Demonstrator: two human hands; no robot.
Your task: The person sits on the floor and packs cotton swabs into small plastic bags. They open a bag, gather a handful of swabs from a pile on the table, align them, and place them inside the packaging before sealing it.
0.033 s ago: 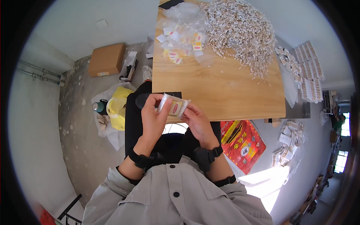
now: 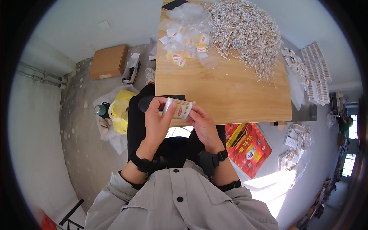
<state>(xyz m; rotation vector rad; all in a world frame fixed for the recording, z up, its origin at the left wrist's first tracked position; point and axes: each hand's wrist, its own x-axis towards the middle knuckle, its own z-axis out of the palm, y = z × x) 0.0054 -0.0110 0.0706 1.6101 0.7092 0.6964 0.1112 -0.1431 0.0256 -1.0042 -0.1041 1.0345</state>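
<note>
In front of my body, at the near edge of the wooden table (image 2: 234,96), both hands hold a small clear plastic pack of cotton swabs (image 2: 181,110) with a yellow and white label card inside. My left hand (image 2: 156,119) pinches the pack's left end, thumb on top. On its right end the fingers of my right hand (image 2: 205,124) are closed, partly hidden behind it. A large loose heap of cotton swabs (image 2: 247,36) covers the far right of the table. Left of that heap lie clear plastic bags (image 2: 188,17) and scattered yellow and white label cards (image 2: 178,58).
Stacked swab packs (image 2: 316,71) stand beyond the table's right side, with more packs (image 2: 295,143) on the floor. A red printed sack (image 2: 249,149) lies right of my legs. On the left floor are a cardboard box (image 2: 109,61), a yellow bag (image 2: 120,107) and a teal bottle (image 2: 100,110).
</note>
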